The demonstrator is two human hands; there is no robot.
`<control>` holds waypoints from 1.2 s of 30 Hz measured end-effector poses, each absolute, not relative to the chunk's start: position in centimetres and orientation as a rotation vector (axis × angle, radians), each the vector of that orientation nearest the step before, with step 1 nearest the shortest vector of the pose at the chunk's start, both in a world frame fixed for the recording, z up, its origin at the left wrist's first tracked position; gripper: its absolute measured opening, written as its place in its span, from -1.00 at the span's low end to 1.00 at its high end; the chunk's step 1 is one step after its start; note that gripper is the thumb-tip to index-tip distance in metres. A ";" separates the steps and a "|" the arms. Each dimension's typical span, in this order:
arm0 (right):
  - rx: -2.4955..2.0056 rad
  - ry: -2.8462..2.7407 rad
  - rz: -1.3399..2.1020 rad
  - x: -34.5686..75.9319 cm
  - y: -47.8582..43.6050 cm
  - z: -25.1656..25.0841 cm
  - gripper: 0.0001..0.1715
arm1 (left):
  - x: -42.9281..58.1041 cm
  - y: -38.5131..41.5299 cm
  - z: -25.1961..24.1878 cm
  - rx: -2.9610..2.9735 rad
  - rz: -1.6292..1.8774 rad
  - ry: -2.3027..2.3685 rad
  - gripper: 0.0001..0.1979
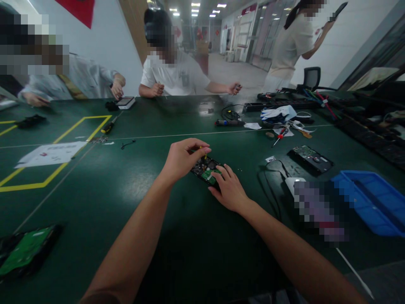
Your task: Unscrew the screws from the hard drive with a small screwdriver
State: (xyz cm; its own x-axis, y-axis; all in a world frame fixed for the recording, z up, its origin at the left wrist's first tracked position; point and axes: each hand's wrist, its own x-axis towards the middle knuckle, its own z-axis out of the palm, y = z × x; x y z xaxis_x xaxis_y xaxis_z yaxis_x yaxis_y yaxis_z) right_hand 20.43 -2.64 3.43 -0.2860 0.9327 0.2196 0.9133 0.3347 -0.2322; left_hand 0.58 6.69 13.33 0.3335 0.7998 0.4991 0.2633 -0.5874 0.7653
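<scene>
A small hard drive (205, 168) with a green circuit board lies on the dark green table (133, 198) in front of me. My left hand (183, 158) hovers over its far left corner, fingers pinched round a thin yellow-handled screwdriver (202, 150) that points down at the drive. Resting on the drive's near right edge, my right hand (228, 189) lies flat with its fingers spread, steadying it.
Another hard drive (310, 158) lies at the right, a blue tray (373, 202) beyond it. A green circuit board (27, 251) sits at the near left. Papers (50, 154), a screwdriver (109, 126), cables and gloves (278, 113) lie farther off. Two people sit across the table; one stands behind.
</scene>
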 end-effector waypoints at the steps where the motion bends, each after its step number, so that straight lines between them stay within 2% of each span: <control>1: -1.642 -2.296 0.083 20.5 -2.6 3.5 -0.41 | 0.6 6.7 13.3 2.028 1.214 0.922 -0.78; 8: -1.623 -2.308 0.026 20.7 -2.7 3.8 -0.43 | 0.4 6.8 13.2 1.867 1.237 0.924 -0.75; 13: -1.619 -2.302 0.040 20.7 -2.6 3.5 -0.42 | 0.1 6.7 13.5 1.726 1.075 0.925 -0.70; 23: -1.607 -2.288 0.007 20.7 -2.1 3.6 -0.46 | -0.1 5.6 14.4 1.548 0.809 0.781 -0.75; 36: -1.611 -2.266 -0.032 20.6 -2.2 3.1 -0.48 | 0.9 7.3 12.3 1.261 1.006 0.690 -0.81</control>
State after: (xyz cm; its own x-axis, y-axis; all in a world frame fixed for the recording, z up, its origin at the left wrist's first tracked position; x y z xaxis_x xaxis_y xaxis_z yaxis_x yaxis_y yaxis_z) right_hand 20.59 -2.21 3.13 -0.2854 0.9099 0.3011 0.9181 0.3497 -0.1866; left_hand 0.90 7.25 12.27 0.4285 0.8979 0.1007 -0.2295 0.0004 0.9733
